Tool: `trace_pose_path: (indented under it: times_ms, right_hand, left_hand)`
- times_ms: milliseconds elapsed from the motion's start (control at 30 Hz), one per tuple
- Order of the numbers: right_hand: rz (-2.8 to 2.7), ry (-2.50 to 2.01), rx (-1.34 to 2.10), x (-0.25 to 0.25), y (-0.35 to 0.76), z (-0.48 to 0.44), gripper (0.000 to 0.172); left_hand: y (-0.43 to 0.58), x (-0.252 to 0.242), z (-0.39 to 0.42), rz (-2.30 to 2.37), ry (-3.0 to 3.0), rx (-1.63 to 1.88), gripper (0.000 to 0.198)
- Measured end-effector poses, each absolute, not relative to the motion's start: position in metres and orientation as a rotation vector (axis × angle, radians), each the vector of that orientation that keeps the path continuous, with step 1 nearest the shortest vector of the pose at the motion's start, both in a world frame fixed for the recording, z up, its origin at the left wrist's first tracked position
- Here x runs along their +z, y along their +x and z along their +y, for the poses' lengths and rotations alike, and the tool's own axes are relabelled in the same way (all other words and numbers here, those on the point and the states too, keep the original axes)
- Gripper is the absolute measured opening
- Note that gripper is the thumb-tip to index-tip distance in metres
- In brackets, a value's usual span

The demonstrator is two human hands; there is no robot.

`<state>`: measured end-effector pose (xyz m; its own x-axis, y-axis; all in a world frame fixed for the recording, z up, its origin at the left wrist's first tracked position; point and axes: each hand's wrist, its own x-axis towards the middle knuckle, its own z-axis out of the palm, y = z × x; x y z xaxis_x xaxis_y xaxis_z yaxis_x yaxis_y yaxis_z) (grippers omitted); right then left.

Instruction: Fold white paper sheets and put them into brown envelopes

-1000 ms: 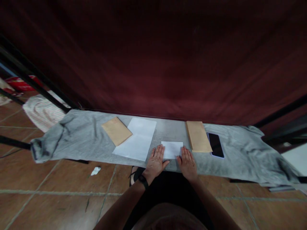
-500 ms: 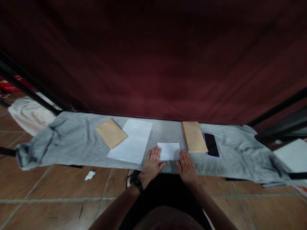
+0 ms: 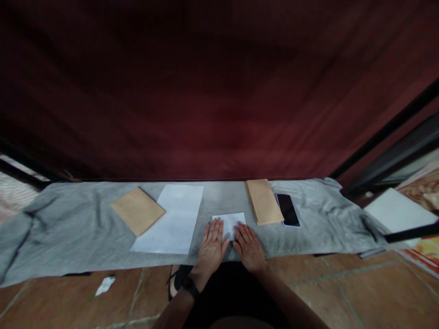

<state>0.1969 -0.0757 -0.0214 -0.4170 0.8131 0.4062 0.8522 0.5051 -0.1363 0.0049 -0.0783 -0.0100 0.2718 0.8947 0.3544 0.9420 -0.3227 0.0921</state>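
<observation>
A small white folded paper (image 3: 229, 220) lies flat on the grey cloth near its front edge. My left hand (image 3: 211, 244) rests palm down over the paper's left part, fingers stretched out. Over its right part lies my right hand (image 3: 249, 246), also flat, fingers extended. Both hands hide the paper's lower corners. To the left is a large white sheet (image 3: 174, 224), with a brown envelope (image 3: 137, 211) overlapping its left side. A stack of brown envelopes (image 3: 264, 201) sits right of the small paper, beside a dark phone (image 3: 288, 210).
Grey cloth (image 3: 325, 224) covers the narrow surface, wrinkled at both ends. Behind it hangs a dark red curtain (image 3: 212, 114). Black metal bars slant at both sides. A white board (image 3: 399, 212) is at the right. A white scrap (image 3: 105, 285) lies on the tiled floor.
The view has shifted and turned slightly. Both hands have moved inward from the small paper's side edges and now cover more of it.
</observation>
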Motion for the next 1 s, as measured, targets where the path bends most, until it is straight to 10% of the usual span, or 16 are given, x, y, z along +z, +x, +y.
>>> trace_pose_path:
  times_ms: [1000]
  right_hand:
    - [-2.279, -1.526, -0.151, -0.031, 0.184, -0.032, 0.053]
  left_hand:
    - [0.014, -0.018, -0.054, -1.903, -2.351, -0.438, 0.061]
